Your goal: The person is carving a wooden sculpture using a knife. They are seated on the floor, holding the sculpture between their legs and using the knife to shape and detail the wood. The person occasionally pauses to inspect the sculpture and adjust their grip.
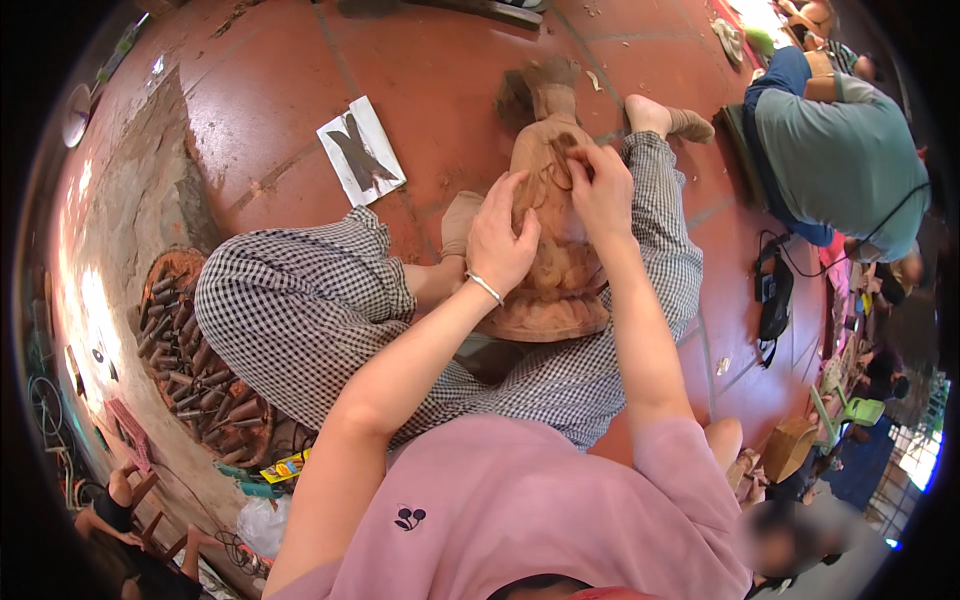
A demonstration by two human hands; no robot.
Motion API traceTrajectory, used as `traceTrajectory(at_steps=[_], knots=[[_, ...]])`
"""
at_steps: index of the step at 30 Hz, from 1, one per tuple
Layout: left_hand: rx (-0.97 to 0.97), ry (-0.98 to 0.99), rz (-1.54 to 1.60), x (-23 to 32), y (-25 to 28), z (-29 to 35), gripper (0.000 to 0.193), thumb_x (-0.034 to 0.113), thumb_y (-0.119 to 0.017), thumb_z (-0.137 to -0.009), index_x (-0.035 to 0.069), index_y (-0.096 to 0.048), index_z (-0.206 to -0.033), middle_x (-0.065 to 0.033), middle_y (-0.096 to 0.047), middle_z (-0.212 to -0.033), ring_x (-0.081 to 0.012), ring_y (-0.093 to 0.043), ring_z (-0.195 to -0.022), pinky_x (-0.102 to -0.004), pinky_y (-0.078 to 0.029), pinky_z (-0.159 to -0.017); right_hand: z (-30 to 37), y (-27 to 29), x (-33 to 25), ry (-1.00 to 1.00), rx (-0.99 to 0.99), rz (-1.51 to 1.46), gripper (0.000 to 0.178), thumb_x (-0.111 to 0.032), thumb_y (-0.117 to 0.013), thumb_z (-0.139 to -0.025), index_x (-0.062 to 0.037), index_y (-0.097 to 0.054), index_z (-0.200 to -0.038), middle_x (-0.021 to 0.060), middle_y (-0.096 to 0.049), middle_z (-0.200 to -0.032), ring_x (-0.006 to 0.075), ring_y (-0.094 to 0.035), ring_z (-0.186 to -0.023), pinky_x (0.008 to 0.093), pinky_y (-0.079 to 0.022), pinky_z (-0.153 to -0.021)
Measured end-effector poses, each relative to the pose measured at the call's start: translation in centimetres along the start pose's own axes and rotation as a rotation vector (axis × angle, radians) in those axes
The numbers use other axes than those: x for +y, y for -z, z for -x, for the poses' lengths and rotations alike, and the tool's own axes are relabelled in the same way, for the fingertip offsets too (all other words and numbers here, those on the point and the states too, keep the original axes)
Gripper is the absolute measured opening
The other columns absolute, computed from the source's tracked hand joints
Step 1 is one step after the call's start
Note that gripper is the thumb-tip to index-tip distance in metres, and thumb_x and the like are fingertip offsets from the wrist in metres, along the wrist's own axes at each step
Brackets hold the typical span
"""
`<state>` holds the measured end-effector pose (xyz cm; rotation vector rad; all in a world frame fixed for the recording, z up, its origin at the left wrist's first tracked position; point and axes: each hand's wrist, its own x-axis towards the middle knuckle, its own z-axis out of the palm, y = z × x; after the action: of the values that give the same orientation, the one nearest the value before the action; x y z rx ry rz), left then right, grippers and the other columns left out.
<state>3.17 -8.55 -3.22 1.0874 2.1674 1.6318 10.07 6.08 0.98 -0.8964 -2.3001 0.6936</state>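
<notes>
Pink shirt (540, 490); left hand (500, 238) against carved figure (560, 235), right hand (603, 195) perhaps pinching something.

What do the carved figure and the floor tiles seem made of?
Carved figure: probably wood, matte, seemingly unpainted; brown with crisp relief, though clay isn't ruled out. Floor tiles: likely fired clay, smooth with a slight sheen; reddish, with visible jointing.
</notes>
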Motion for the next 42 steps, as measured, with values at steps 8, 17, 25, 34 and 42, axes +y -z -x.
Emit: traceTrajectory(at_steps=[8,17,25,34,42], knots=[[-0.077,0.104,0.086,1.0,0.4,-0.4,0.049,0.012,-0.058,-0.084,0.005,-0.05,-0.131,-0.0242,-0.055,-0.132,-0.0415,-0.053,-0.122,-0.0461,-0.044,-0.102,-2.3,-1.2,-0.3,0.142,0.045,0.104,0.006,-0.004,-0.062,-0.084,-0.0019,-0.063,-0.09,0.0163,-0.059,-0.085,0.0375,-0.061,-0.083,0.0444,-0.051,-0.072],[-0.044,0.039,0.018,0.8,0.2,-0.5,0.049,0.01,-0.059,-0.085,0.004,-0.05,-0.133,-0.0166,-0.06,-0.12,-0.0274,-0.056,-0.09,-0.0361,-0.047,-0.08,-3.2,-1.9,-0.1,0.162,0.063,0.09,0.005,-0.006,-0.063,-0.084,-0.0025,-0.064,-0.088,0.0144,-0.059,-0.085,0.0359,-0.061,-0.084,0.0434,-0.05,-0.072],[-0.052,0.095,0.099,0.8,0.7,-0.2,0.047,0.011,-0.058,-0.085,0.006,-0.05,-0.131,-0.0208,-0.056,-0.13,-0.0395,-0.055,-0.12,-0.0441,-0.045,-0.1,1.2,2.1,1.7,-0.109,0.039,-0.079,0.008,-0.009,-0.067,-0.084,-0.0023,-0.066,-0.089,0.012,-0.065,-0.092,0.0309,-0.063,-0.085,0.0392,-0.05,-0.075],[-0.041,0.081,0.094,0.7,0.5,-0.4,0.046,0.011,-0.058,-0.085,0.005,-0.051,-0.13,-0.0207,-0.057,-0.129,-0.0392,-0.056,-0.119,-0.044,-0.045,-0.1,0.3,0.2,-0.1,-0.253,0.119,-0.213,0.011,-0.008,-0.069,-0.085,-0.0003,-0.064,-0.089,0.0132,-0.066,-0.088,0.0292,-0.066,-0.08,0.036,-0.051,-0.073],[-0.05,0.098,0.083,0.6,0.3,-0.3,0.046,0.01,-0.058,-0.085,0.005,-0.052,-0.131,-0.0195,-0.058,-0.127,-0.0348,-0.057,-0.114,-0.0406,-0.046,-0.096,0.0,0.4,1.4,-0.299,-0.014,-0.226,0.02,-0.014,-0.072,-0.087,0.0031,-0.069,-0.095,0.0106,-0.068,-0.084,0.0151,-0.065,-0.078,0.0288,-0.05,-0.072]])
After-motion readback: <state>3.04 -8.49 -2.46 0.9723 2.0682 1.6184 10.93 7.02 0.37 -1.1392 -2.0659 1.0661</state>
